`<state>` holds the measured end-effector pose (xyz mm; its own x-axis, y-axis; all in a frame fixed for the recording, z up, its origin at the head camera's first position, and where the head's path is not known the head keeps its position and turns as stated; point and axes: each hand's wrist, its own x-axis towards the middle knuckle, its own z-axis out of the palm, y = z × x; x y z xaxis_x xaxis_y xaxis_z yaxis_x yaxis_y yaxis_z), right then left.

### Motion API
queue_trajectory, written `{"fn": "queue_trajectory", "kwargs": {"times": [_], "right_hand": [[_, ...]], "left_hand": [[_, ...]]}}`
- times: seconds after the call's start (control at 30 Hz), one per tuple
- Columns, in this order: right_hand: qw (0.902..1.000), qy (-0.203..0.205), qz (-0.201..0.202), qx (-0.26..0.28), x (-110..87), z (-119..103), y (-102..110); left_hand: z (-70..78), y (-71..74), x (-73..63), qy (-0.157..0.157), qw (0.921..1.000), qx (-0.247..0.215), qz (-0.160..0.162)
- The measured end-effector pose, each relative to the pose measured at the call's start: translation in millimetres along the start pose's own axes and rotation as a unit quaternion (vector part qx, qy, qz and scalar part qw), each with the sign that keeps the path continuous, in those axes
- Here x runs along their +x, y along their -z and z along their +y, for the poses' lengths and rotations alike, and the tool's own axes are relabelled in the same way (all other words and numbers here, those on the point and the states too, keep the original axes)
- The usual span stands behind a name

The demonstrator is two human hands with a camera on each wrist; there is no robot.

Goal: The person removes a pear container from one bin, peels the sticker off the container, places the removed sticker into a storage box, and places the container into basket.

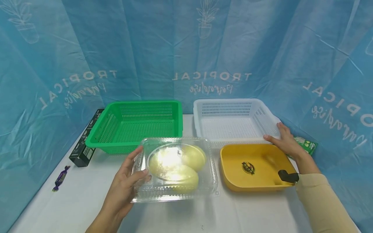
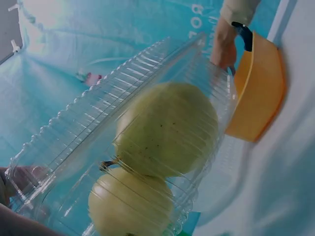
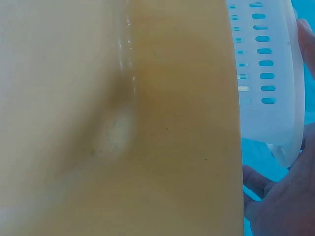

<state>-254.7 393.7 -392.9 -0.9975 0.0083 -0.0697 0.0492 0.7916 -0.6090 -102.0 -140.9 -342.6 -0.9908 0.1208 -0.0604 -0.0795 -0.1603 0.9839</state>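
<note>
My left hand (image 1: 123,181) grips the left side of a clear plastic clamshell container (image 1: 211,161), thumb on top and fingers beneath. Inside lie round, pale yellow-green fruits (image 1: 186,178) that look like apples; a short stem shows in the left wrist view. The container is held up above the table, in front of the green basket. At the far right, my right hand (image 1: 287,140) holds the front right corner of a white basket (image 1: 230,140), its thumb at the front rim and its fingers along the right side.
A yellow tub (image 1: 233,179) with a dark round label stands before the white basket, beneath my right wrist. The green basket (image 1: 145,126) stands back left, beside a long black box (image 1: 80,155). A purple-wrapped candy (image 1: 61,178) lies left; a green packet (image 1: 307,145) lies right.
</note>
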Motion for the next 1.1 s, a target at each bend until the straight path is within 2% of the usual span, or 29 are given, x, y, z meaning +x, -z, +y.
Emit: {"fn": "queue_trajectory", "kwargs": {"times": [0.13, 0.4, 0.73, 1.1], "right_hand": [[1.0000, -0.002, 0.000, 0.005, -0.4, 0, -1], [1.0000, -0.002, -0.002, 0.008, -1.8, -1, -1], [0.9999, -0.001, 0.006, 0.009, -0.3, -1, -1], [0.9998, 0.006, 0.005, 0.020, -0.5, -1, -2]], "left_hand": [[11.5, -7.0, 10.3, -0.029, 0.9995, -0.009, -0.008], [23.6, -26.6, 39.7, -0.040, 0.9991, -0.016, -0.006], [24.9, -54.5, 83.4, -0.047, 0.9980, -0.043, -0.003], [20.0, -88.2, 129.9, -0.036, 0.9985, -0.036, 0.022]]}}
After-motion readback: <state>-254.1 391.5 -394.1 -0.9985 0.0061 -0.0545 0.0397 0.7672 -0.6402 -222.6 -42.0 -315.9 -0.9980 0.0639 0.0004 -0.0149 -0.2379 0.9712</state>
